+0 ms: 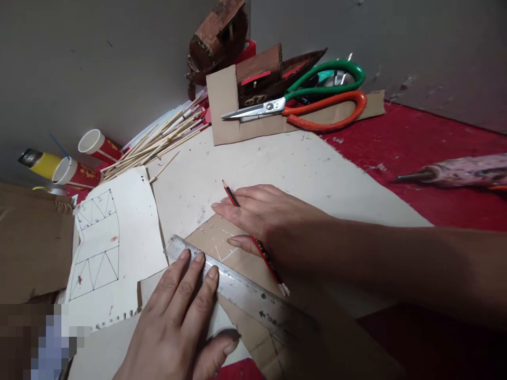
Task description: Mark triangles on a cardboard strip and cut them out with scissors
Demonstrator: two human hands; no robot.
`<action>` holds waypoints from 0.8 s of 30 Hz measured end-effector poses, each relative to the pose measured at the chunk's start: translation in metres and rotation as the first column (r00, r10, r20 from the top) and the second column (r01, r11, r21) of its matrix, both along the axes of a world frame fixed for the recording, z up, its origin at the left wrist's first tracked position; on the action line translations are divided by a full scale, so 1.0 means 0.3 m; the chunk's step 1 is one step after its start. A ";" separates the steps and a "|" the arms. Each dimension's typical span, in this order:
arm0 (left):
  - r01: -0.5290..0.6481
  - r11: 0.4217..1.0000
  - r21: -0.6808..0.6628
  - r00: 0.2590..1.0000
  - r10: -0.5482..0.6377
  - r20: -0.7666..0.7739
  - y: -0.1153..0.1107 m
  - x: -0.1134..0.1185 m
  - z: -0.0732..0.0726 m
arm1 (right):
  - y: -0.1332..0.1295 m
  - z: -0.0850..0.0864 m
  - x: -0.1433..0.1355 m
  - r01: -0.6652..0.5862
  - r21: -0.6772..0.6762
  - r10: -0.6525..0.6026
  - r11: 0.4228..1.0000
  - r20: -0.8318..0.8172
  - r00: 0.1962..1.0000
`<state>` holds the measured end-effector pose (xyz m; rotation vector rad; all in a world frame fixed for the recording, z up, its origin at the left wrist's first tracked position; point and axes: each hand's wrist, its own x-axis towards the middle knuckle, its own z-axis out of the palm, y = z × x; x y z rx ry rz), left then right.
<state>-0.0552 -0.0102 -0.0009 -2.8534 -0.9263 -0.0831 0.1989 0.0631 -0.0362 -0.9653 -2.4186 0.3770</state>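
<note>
My left hand (174,316) lies with its fingers stretched out, their tips pressing on a steel ruler (245,287). The ruler slants across a piece of brown cardboard (202,232) with pale scratched lines and, lower down, dark drawn lines. A red and black pencil (269,264) is tucked between the fingers of my right hand (269,214), its sharpened tip toward the far left and its eraser end toward me. That hand rests over the cardboard, just beyond the ruler, hiding part of it and the pencil's middle.
Left lies white paper (134,227) with drawn zigzag frames. Behind it are paper cups (91,141), a yellow bottle (43,163) and thin wooden sticks (158,142). Scissors (273,107) rest on cardboard before brown boat-like models (257,68). A glue-gun-like tool (467,171) is at right.
</note>
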 end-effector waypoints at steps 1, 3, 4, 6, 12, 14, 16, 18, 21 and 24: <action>0.002 1.000 0.003 1.000 -0.002 0.001 0.000 0.002 0.001 | 0.001 0.001 -0.001 0.000 0.000 0.000 1.000 0.006 1.000; 0.010 1.000 0.012 1.000 -0.010 0.005 -0.001 0.004 0.001 | 0.004 0.000 -0.001 0.002 -0.002 -0.002 1.000 0.018 1.000; 0.014 1.000 0.013 1.000 -0.014 0.006 -0.002 0.005 0.001 | 0.005 -0.002 -0.002 0.004 0.000 -0.004 1.000 0.020 1.000; 0.015 1.000 0.012 1.000 -0.015 0.013 -0.003 0.005 -0.002 | 0.006 -0.006 -0.002 0.006 0.005 -0.007 1.000 0.019 1.000; 0.007 1.000 0.007 1.000 -0.007 0.007 -0.005 0.001 -0.009 | 0.003 -0.006 -0.001 0.016 0.006 -0.016 1.000 0.041 0.999; 0.001 1.000 0.006 1.000 -0.001 0.004 -0.007 0.001 -0.009 | 0.002 -0.005 -0.001 0.018 0.008 -0.018 1.000 0.045 0.999; 0.001 1.000 0.009 1.000 -0.001 0.000 -0.008 0.001 -0.010 | 0.002 -0.007 -0.002 0.019 0.022 -0.020 1.000 0.038 0.999; 0.004 1.000 0.014 1.000 -0.004 0.000 -0.008 0.001 -0.012 | 0.002 -0.012 -0.003 0.018 0.036 -0.019 0.999 0.032 0.999; -0.006 1.000 0.015 1.000 0.006 -0.009 -0.008 -0.001 -0.015 | 0.002 -0.020 -0.005 0.020 0.047 -0.022 0.999 0.027 0.999; 0.000 1.000 0.025 1.000 0.001 -0.015 -0.008 -0.003 -0.017 | -0.001 -0.021 -0.006 0.028 0.064 -0.029 0.998 0.011 1.000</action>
